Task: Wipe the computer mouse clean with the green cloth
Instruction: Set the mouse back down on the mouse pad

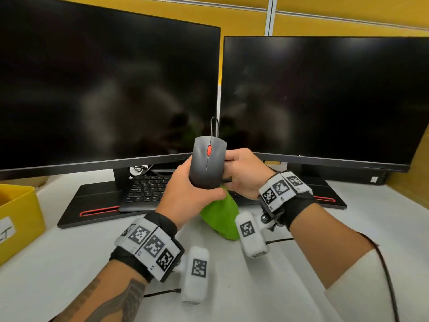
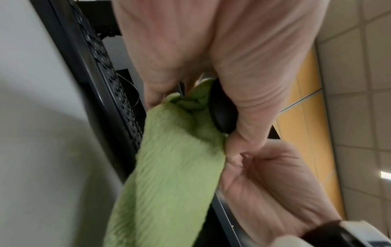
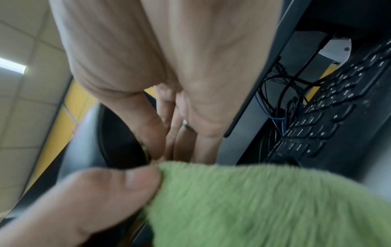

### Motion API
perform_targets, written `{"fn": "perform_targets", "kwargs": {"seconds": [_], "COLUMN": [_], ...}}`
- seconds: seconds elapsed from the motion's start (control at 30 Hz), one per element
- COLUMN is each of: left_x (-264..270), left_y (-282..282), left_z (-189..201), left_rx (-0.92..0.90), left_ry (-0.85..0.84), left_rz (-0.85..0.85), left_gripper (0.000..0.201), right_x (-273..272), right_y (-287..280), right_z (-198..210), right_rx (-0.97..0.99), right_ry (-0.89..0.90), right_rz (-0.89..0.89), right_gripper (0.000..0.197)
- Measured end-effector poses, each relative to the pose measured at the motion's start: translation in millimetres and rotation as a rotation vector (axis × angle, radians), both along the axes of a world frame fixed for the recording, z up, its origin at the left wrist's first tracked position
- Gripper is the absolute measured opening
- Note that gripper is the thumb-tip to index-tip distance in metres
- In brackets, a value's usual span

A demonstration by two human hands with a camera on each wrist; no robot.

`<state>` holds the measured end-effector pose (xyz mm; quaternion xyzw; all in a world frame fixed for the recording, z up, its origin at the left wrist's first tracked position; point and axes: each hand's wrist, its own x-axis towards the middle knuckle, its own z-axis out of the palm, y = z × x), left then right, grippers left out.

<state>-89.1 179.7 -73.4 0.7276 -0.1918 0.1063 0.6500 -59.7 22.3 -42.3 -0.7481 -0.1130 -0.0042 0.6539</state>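
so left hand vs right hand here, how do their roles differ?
The left hand wraps the rear of the mouse, holding it raised with its buttons facing the camera; the right hand sits beside and behind the mouse. The left thumb also pinches the green cloth under the mouse, while the right hand's grip on the cloth is hidden. Both wear marker wristbands.

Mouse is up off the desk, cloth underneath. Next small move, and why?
Probably draw the green cloth up over the mouse top with the right hand. The left hand grips the mouse's rear; the cloth hangs bunched below it, leaving the buttons and red wheel uncovered.
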Motion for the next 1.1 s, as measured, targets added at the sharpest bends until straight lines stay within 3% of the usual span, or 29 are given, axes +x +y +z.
{"fn": "perform_targets", "kwargs": {"seconds": [0.07, 0.13, 0.27, 0.37, 0.47, 0.57, 0.67, 1.0, 1.1], "left_x": [2, 4, 4, 7, 12, 12, 12, 15, 18], "left_y": [2, 1, 0, 1, 2, 2, 3, 7, 9], "left_z": [1, 0, -2, -3, -7, -8, -8, -5, -7], "left_rx": [0.015, 0.049, 0.101, 0.133, 0.181, 0.212, 0.194, 0.328, 0.345], "left_ry": [-0.02, -0.025, -0.025, -0.018, -0.032, -0.04, -0.039, -0.033, -0.01], "left_rz": [0.056, 0.123, 0.231, 0.305, 0.342, 0.356, 0.342, 0.257, 0.276], "left_gripper": [0.051, 0.051, 0.055, 0.051, 0.05, 0.047, 0.043, 0.087, 0.079], "right_x": [-8, -15, -21, -26, -35, -37, -34, -33, -29], "right_y": [-3, -9, -10, 1, 21, 40, 50, 21, -2], "right_z": [5, 12, 18, 19, 21, 23, 24, 30, 33], "right_rx": [-0.002, -0.056, -0.125, -0.262, -0.374, -0.534, -0.574, -0.544, -0.528], "right_ry": [0.052, 0.05, -0.189, -0.335, -0.297, -0.3, -0.295, -0.25, -0.201], "right_rz": [0.13, 0.128, -0.317, -0.455, -0.426, -0.426, -0.471, -0.584, -0.65], "right_gripper": [0.043, 0.04, 0.024, 0.038, 0.065, 0.073, 0.086, 0.076, 0.078]}}
